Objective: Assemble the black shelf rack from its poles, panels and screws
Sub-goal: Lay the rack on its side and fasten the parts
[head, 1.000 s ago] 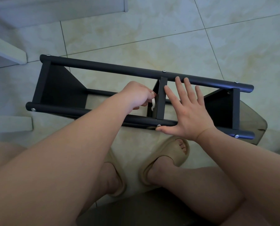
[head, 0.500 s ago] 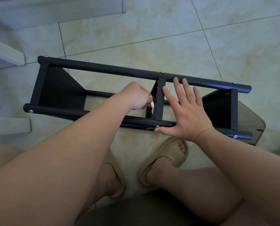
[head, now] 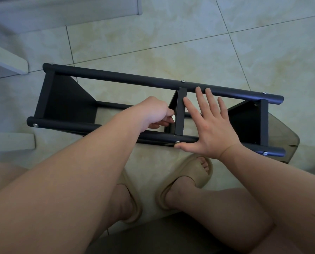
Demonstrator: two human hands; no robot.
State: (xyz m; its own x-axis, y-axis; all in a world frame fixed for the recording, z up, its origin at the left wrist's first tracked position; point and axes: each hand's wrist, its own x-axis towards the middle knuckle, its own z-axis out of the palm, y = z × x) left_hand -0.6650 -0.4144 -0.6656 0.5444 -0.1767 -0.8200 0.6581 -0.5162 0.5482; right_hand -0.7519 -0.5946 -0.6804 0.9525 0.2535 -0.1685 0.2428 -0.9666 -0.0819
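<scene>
The black shelf rack lies on its side on the tiled floor, its far pole (head: 134, 79) and near pole (head: 79, 126) running left to right. A left panel (head: 67, 99), a middle panel (head: 180, 110) and a right panel (head: 244, 120) join them. Silver screws (head: 177, 142) show in the poles. My left hand (head: 153, 110) reaches between the poles, fingers curled against the middle panel's left face; what they hold is hidden. My right hand (head: 209, 129) lies flat with spread fingers, thumb along the near pole, fingertips reaching the far pole.
My feet in beige slippers (head: 199, 171) are just in front of the rack. White furniture parts (head: 8, 61) stand at the left. A translucent grey object (head: 288, 142) sits under the rack's right end. Open tile floor (head: 189, 33) lies beyond the rack.
My left hand's fingers have shifted slightly at the middle panel. The right hand and the rack have stayed in place.
</scene>
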